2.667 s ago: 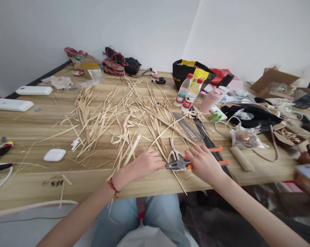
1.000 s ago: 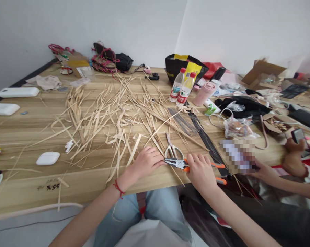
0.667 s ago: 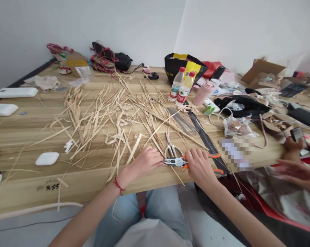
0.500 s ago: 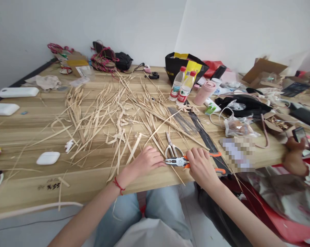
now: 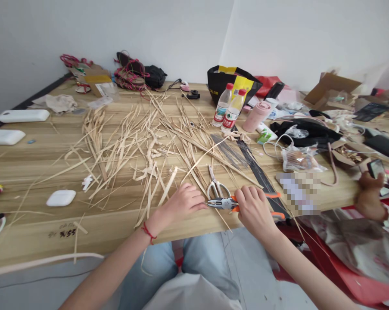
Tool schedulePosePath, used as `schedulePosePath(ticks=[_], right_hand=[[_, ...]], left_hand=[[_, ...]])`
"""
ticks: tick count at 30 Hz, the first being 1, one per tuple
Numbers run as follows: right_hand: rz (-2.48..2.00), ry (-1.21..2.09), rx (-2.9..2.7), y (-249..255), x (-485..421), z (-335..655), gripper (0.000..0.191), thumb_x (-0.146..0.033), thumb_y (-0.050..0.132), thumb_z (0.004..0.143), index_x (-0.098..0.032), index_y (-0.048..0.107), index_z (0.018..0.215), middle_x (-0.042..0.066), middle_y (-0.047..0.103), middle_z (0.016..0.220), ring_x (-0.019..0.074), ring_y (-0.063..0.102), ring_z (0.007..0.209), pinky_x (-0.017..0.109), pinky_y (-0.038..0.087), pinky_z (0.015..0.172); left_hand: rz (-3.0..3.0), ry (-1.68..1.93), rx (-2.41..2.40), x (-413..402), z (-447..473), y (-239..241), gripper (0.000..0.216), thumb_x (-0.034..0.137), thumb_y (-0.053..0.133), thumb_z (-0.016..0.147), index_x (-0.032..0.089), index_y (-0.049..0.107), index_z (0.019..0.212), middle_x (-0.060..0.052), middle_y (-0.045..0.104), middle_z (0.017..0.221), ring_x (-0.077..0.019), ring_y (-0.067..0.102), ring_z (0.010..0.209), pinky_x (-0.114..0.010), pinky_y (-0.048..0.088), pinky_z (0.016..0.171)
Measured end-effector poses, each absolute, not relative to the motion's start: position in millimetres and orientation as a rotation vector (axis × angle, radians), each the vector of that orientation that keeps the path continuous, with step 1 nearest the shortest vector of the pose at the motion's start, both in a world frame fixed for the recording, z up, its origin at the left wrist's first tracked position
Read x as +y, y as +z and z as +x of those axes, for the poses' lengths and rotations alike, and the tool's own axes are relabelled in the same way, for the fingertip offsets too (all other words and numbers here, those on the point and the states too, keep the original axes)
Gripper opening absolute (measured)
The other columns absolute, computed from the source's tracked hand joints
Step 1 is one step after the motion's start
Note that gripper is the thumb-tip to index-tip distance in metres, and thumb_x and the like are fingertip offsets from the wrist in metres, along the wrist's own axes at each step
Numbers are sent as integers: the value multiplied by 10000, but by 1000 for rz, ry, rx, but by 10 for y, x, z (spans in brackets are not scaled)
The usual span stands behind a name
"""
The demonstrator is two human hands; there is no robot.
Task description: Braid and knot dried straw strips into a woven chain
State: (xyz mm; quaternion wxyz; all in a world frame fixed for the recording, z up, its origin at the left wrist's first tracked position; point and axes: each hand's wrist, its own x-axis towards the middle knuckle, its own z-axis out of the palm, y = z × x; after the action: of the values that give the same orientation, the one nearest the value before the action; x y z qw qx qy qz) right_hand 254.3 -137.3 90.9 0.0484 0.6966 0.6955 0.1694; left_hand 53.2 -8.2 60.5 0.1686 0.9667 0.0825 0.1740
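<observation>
My right hand [image 5: 255,209] is wrapped round the pliers [image 5: 222,203], whose orange handles stick out to its right. The grey jaws point left, at the fingertips of my left hand [image 5: 187,199]. Thumb and fingers of that hand are pinched together close to the jaw tip; what sits between them is too small to make out. Just behind the pliers lies a pair of scissors [image 5: 217,185] with pale handles. Pale dry strips [image 5: 123,142] are strewn over the table, and a twisted, braided piece [image 5: 151,155] lies among them.
Two red-capped bottles [image 5: 231,113], a pink cup [image 5: 257,116] and a black and yellow bag [image 5: 213,84] stand at the back. A white case [image 5: 61,198] lies on the left. At the right edge another person's hand [image 5: 370,193] holds a phone [image 5: 377,170].
The pliers have shifted and turned very slightly, their handles a little farther right. A dark shape under the table at the right has moved away, baring grey floor. My left hand has hardly moved.
</observation>
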Motion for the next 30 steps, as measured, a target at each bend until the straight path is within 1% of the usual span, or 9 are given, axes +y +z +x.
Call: schedulePosePath(ticks=[16,23,27,30], right_hand=[[2116,521,2150,872,-1376,2538,183,-25,473,680,-171,508,783,59,493,751,223,396,771,329,264,725],[2113,504,2154,883,-1379,2541,187,-29,483,678,-172,517,792,53,509,740,218,405,768,326,259,721],[2125,497,2167,863,-1377,2550,183,-28,485,682,-174,521,785,46,519,728,211,409,755,322,254,718],[2137,500,2172,847,-1375,2557,176,-25,481,694,-176,519,774,41,526,722,206,407,740,321,250,717]], left_hand=[[2768,495,224,-80,519,582,321,355,382,914,176,603,765,-3,574,710,-136,439,701,-297,286,709],[2788,518,217,-101,517,602,348,359,349,924,173,601,770,-11,572,702,-141,438,694,-301,292,708],[2815,520,203,-126,525,620,360,394,359,913,166,581,743,-16,568,699,-146,439,691,-304,297,706],[2845,540,214,-139,544,620,367,379,350,919,163,563,711,-13,558,679,-144,434,668,-303,298,680]])
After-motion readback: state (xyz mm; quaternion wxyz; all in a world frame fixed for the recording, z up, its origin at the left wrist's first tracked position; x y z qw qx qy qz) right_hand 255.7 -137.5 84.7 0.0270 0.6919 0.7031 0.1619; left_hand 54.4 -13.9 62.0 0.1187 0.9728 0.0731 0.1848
